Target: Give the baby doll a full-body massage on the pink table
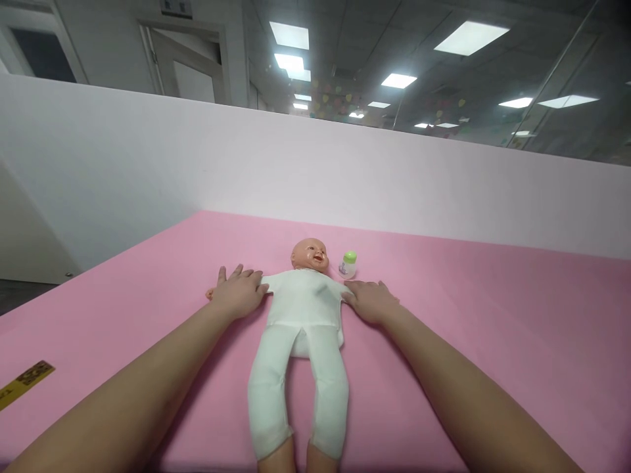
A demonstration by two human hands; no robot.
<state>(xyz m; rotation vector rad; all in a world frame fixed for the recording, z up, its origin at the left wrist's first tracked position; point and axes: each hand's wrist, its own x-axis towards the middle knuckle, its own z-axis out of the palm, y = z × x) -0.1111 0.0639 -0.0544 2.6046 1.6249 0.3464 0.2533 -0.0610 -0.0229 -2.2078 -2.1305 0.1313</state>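
A baby doll in a white top and white trousers lies on its back, its head away from me and bare feet partly cut off at the bottom edge. My left hand rests over the doll's arm on the left, fingers stretched and spread; a bit of the doll's hand shows beyond it. Over the opposite sleeve lies my right hand, flat with fingers extended, covering most of that arm. A small clear baby bottle with a green cap stands beside the doll's head, just past my right hand.
The pink padded surface carries everything. A yellow strip with printed code lies at its left edge. Behind rises a low white partition, with a door beyond on the left and ceiling lights above.
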